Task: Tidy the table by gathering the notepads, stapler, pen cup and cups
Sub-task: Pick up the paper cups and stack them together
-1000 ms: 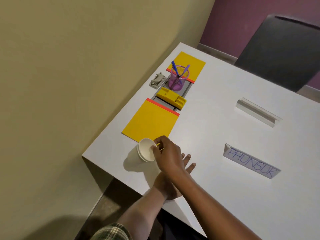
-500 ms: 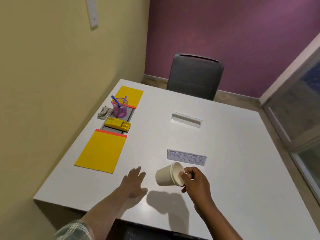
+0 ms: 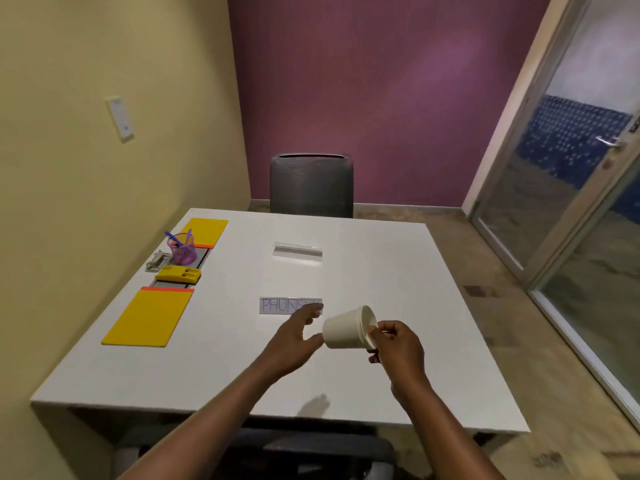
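I see right hand (image 3: 398, 344) pinching rim of stacked paper cups (image 3: 346, 329), held tipped on side above tabletop (image 3: 398, 289), just right of name card (image 3: 277, 305). Left hand (image 3: 294, 336) spread wide, holding nothing, fingertips over name card's right end. Near notepad (image 3: 149, 318), far notepad (image 3: 206, 230), pen cup (image 3: 181, 249) well left of name card.

Left hand (image 3: 294, 337) and right hand (image 3: 398, 346) — bare, forearms bare too

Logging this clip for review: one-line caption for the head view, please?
Right hand pinches the rim of tilted, stacked paper cups above the white table, open left hand beside them.
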`<state>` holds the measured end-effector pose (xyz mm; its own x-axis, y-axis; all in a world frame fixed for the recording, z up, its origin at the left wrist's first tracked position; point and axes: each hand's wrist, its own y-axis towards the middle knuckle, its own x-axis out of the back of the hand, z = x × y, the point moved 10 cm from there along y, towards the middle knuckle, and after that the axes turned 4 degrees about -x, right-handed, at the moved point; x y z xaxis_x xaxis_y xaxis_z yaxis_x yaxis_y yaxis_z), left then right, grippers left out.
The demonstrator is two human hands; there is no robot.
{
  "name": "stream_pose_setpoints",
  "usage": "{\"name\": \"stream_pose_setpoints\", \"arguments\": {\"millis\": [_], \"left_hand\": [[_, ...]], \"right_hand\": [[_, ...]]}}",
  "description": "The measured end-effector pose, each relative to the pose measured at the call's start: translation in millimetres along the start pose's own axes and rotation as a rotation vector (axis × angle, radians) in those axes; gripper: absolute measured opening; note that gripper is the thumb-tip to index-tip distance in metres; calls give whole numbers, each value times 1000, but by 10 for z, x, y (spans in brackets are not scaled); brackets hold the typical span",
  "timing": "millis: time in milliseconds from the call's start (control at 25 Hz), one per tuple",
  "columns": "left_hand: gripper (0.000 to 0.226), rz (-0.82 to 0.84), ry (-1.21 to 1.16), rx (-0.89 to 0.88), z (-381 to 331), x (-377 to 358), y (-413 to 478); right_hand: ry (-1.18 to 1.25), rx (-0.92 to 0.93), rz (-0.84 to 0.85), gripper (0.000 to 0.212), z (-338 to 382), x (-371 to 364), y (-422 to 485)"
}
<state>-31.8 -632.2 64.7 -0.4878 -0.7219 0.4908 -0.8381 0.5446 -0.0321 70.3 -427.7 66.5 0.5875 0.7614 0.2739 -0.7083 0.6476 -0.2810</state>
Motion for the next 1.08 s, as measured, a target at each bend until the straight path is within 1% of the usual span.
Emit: {"name": "stream_pose_setpoints", "arguments": {"millis": [40,120,200,240,320,480,560,680,800,840,920,1000,1080], "left_hand": [[64,13,8,-50,-146,-67,-6],[77,61,62,-141,-629,-500,-136],[84,79,105,-229,-1012,-859,-171],[85,64,123,-264,-1057,-902,-163],[87,31,188,-348,-1311,-1149,-107],[91,-34,295,-424,-1491,-1465,117],[91,-61,291,-425,-1546,-1618,285],[82,-94,255,-425,-1571,-1761,561],[78,-129,210,-391,-1508,-1889,981],[78,-133,204,-386,-1489,-1901,989],[77,-152,217,-356,-1362,-1931,1219],[75,-156,193,-316,-1189,-1986,1337],[75,-166,205,-279,-1065,-1973,1354]], "right_hand": [[0,14,-16,8,31,50,40],[6,14,-51,8,-34,543,-20],[-10,30,-71,8,-57,929,-7],[-24,39,-76,8,-47,944,14],[-42,56,-105,5,-20,1196,72],[-64,69,-117,2,-21,1422,296],[-125,74,-107,4,-49,1522,486],[-137,78,-89,4,-19,1623,803],[-205,68,-69,5,26,1648,1281],[-218,72,-59,5,31,1650,1285],[-290,114,-33,5,78,1577,1530],[-368,92,-13,5,25,1477,1707],[-375,90,9,6,-14,1411,1758]]}}
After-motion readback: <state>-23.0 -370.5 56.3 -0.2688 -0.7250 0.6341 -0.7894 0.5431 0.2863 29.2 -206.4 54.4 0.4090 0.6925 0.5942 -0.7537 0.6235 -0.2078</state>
